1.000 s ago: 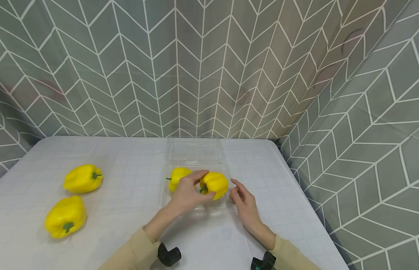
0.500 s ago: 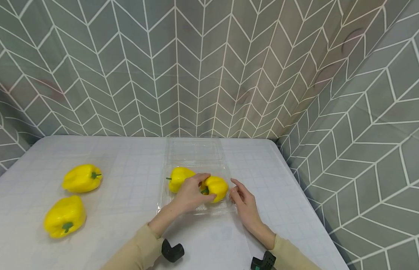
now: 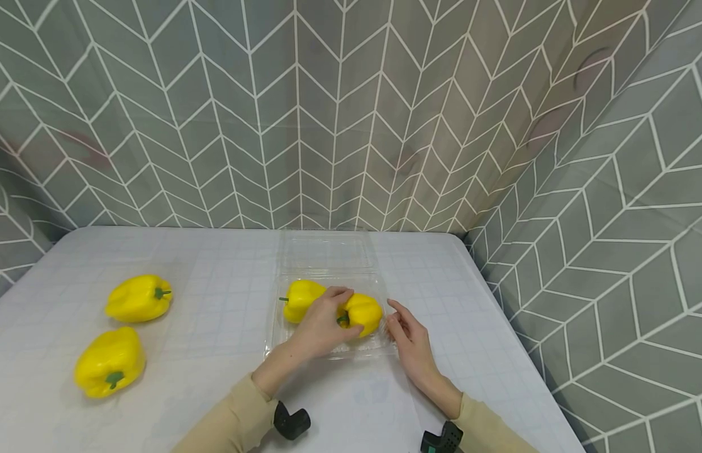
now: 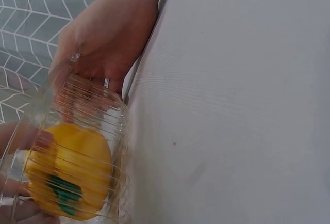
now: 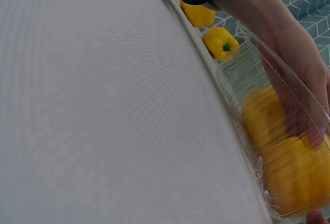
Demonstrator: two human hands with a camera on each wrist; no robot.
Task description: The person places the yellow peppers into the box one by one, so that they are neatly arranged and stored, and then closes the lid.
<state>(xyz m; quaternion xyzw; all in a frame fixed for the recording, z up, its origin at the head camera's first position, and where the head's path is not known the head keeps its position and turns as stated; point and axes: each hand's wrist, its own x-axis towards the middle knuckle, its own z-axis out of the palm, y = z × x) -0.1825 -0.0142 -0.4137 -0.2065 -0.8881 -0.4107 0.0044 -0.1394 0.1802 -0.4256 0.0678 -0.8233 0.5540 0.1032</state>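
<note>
Farthest left on the pale grey checked tablecloth lie two loose glossy yellow bell peppers with green stems: the near loose pepper toward the table's front edge, and the far loose pepper just behind it, its stem pointing right. Both sit well apart from the hands.

Toward the middle stands a clear ribbed plastic clamshell tray with its lid laid open behind it. Inside it are two more peppers of the same smooth, shiny yellow. The left one, the rear tray pepper, lies with its green stem pointing left. The right one, the held yellow pepper, rests on the tray floor with its dark green stem facing the camera.

The left hand reaches into the tray and curls over the held yellow pepper: fingers bent across its top and left side, thumb pressed near the stem. In the left wrist view the same pepper shows through the ribbed tray wall with fingertips against its edge.

Further right, the right hand lies at the tray's right wall, just beside the held pepper. Its fingers are loosely extended, slightly bent, tips touching the plastic rim and gripping nothing.
</note>
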